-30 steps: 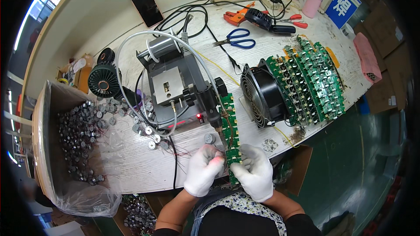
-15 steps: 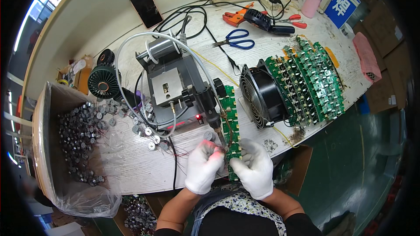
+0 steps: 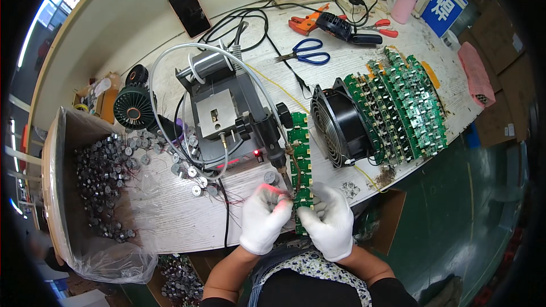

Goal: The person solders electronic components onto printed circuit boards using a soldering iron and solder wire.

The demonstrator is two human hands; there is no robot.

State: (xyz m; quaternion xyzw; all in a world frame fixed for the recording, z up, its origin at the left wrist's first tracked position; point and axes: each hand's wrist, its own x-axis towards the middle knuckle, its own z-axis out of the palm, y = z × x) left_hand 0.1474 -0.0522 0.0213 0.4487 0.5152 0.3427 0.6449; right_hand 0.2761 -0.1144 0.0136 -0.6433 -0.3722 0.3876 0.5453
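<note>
A long strip of green circuit boards (image 3: 301,162) lies on the bench before me, running away from my body. My right hand (image 3: 328,223), in a white glove, pinches at the strip's right edge near its close end. On the other side, my gloved left hand (image 3: 264,220) has thumb and fingers pressed together beside the strip; what they hold is too small to make out. The soldering iron (image 3: 276,156), clamped on its stand, points down to the board between my hands. A small round motor (image 3: 271,178) lies just beyond my left fingers, with thin red wires nearby.
Left of the strip stands a grey solder feeder (image 3: 216,115). A black box fan (image 3: 341,125) and stacked circuit boards (image 3: 406,108) are to the right. Loose motors spill from a plastic-lined box (image 3: 62,187) at left. Blue-handled scissors (image 3: 311,51) and a phone (image 3: 190,12) lie behind.
The circuit board strip has shifted slightly and shows more of its face. My hands stay close to their earlier places, with only small finger movement.
</note>
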